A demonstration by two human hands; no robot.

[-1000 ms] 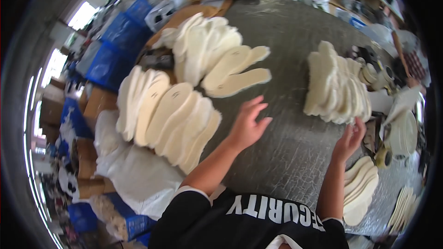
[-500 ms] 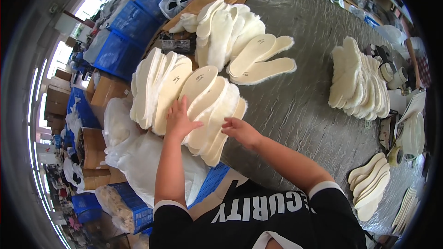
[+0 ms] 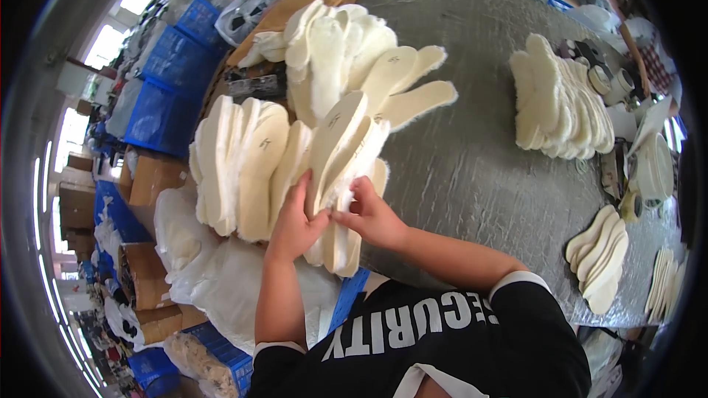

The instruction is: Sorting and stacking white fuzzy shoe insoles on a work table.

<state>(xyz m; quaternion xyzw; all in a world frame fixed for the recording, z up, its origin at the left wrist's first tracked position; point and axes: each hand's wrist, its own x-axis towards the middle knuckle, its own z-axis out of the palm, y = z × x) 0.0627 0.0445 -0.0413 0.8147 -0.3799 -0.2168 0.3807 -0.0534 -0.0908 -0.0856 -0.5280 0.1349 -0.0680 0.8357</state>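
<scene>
Both hands at a bundle of insoles near the left corner of the bench's near edge. The bundle (image 3: pixel 338 136), cream-faced with white fleece at its edges, lies directly beyond the fingers, on the far side from the wearer. Its long axis runs from the hands toward the bench's far edge, leaning slightly right. Neither hand is clearly nearer: the left hand (image 3: pixel 295 222) touches the lower left side, and the right hand (image 3: pixel 375 215) the lower right. The left fingers are narrowed on the bundle, the thumb crossing toward the right hand; the right thumb and fingers are drawn together on the fleecy margin. The number of insoles held cannot be told, since they overlap. Just below the hands, the lower ends of further insoles (image 3: pixel 335 254) point toward the near edge.

Left of the bundle, along the bench's left edge, stands a row of upright insoles (image 3: pixel 240 166); beyond it, toward the far edge, is a fleecy heap (image 3: pixel 335 48), with 2 fanned insoles (image 3: pixel 422 103) extending right. A separate fleece stack (image 3: pixel 562 103) occupies the bench's right side, well apart from both hands. Thin insoles (image 3: pixel 601 258) overlap near the right corner of the near edge. A white plastic sack (image 3: pixel 228 276) bulges beside the left edge.
</scene>
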